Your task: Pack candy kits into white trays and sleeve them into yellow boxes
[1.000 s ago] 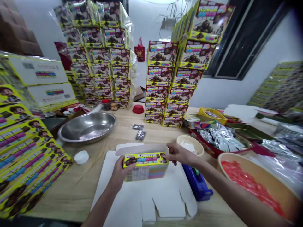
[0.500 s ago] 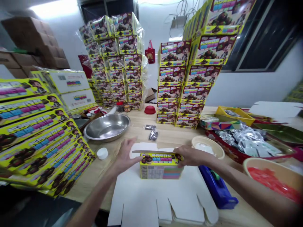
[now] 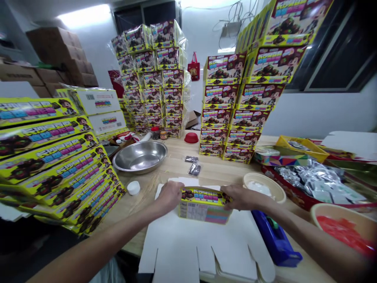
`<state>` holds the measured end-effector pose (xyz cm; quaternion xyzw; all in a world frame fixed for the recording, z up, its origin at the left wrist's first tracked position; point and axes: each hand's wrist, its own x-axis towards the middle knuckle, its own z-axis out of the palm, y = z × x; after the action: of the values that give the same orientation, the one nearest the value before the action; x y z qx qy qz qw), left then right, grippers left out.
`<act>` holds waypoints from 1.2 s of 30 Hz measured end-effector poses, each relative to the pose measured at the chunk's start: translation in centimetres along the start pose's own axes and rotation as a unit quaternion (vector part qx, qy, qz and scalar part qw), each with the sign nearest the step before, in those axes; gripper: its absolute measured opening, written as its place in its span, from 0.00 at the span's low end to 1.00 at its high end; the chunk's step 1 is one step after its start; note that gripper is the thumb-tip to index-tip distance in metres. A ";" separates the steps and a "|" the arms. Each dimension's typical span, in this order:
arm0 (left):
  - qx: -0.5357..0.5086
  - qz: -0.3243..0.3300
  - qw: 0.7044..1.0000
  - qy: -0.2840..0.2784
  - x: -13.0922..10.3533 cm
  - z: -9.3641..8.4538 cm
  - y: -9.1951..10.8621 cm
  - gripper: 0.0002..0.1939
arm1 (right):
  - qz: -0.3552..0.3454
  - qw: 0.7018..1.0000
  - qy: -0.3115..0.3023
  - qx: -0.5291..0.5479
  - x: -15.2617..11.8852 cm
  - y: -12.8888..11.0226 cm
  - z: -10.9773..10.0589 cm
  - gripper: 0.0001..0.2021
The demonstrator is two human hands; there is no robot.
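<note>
A yellow printed cardboard box [image 3: 204,210] stands in front of me above flat white cardboard sheets [image 3: 182,243]. My left hand [image 3: 170,196] grips its left end, fingers closed around the upper corner. On the opposite end, my right hand [image 3: 240,197] is closed over the top right corner. The side towards me carries a barcode, a text panel and coloured stripes. Its far side is hidden, and whether its base touches the sheets I cannot tell. Beyond the box lie two small dark wrapped packets [image 3: 194,169].
A blue tape dispenser [image 3: 277,239] lies right of the sheets. Further right are a bowl of red pieces [image 3: 344,232] and a tray of silver packets [image 3: 318,181]. A steel basin [image 3: 141,157] and stacked yellow boxes [image 3: 59,157] stand left; more box stacks [image 3: 220,94] rise behind.
My left hand has gone from spread fingers beside the box to a closed grip on its left end. The raised flap on top is now folded down. The view has shifted slightly.
</note>
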<state>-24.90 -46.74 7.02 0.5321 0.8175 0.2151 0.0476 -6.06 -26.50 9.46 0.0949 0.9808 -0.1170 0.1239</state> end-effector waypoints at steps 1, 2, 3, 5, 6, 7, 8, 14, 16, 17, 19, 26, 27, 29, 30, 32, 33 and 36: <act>0.031 0.036 0.999 0.017 -1.0 0.4 -0.3 0.13 | -0.010 1.000 0.024 -0.004 -0.1 0.2 1.1 0.18; 0.061 0.081 0.994 0.030 -2.0 0.8 -0.8 0.15 | -0.020 0.998 0.059 -0.015 -0.2 0.4 2.3 0.22; 0.088 0.126 0.987 0.041 -2.8 1.0 -1.3 0.17 | -0.029 0.994 0.099 -0.035 -0.2 0.6 3.5 0.27; 0.141 0.191 0.970 0.058 -3.7 1.3 -2.1 0.27 | -0.035 0.981 0.171 -0.080 0.0 0.8 5.8 0.34; 0.162 0.209 0.963 0.056 -3.6 1.4 -2.0 0.30 | -0.033 0.976 0.192 -0.093 0.3 0.7 6.6 0.35; 0.179 0.225 0.957 0.043 -3.3 1.5 -1.6 0.31 | -0.032 0.974 0.203 -0.095 0.6 0.5 7.2 0.36; 0.189 0.241 0.952 0.024 -2.6 1.6 -0.8 0.32 | -0.027 0.974 0.210 -0.086 0.8 0.3 7.5 0.36; 0.102 0.287 0.948 -0.088 2.2 3.7 5.8 0.26 | -0.002 0.941 0.308 0.137 -2.6 0.5 8.4 0.42; 0.050 0.270 0.958 -0.089 3.0 4.1 6.2 0.22 | 0.049 0.890 0.373 0.257 -6.6 2.6 9.6 0.34; 0.032 0.260 0.962 -0.081 3.3 4.2 6.2 0.21 | 0.102 0.857 0.407 0.299 -8.8 3.8 10.5 0.27; 0.013 0.242 0.968 -0.063 3.8 4.2 6.2 0.19 | 0.229 0.800 0.444 0.333 -13.0 6.3 12.4 0.18; 0.047 0.264 0.962 -0.047 4.2 6.5 10.1 0.17 | 0.287 0.793 0.349 0.408 -15.8 9.4 17.9 0.20; 0.067 0.263 0.961 -0.045 4.1 7.0 10.5 0.17 | 0.287 0.793 0.362 0.398 -15.3 9.3 18.1 0.19; 0.110 0.260 0.959 -0.040 3.7 7.7 10.9 0.17 | 0.287 0.793 0.391 0.368 -14.4 8.9 18.2 0.16; 0.127 0.257 0.957 -0.037 3.5 7.9 11.0 0.17 | 0.288 0.793 0.407 0.350 -14.1 8.6 18.1 0.15; 0.152 0.246 0.957 -0.033 3.1 8.0 11.0 0.18 | 0.293 0.781 0.444 0.327 -14.0 8.0 17.9 0.14; 0.160 0.237 0.958 -0.033 3.0 8.0 10.9 0.19 | 0.295 0.768 0.465 0.327 -14.0 7.6 17.9 0.14; 0.166 0.208 0.963 -0.030 2.8 7.9 10.9 0.22 | 0.291 0.711 0.515 0.381 -14.5 6.6 18.9 0.14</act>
<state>-14.44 -38.15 4.64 0.6968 0.7115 0.0653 -0.0630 13.36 -27.29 -5.88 0.4598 0.6891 -0.3719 -0.4188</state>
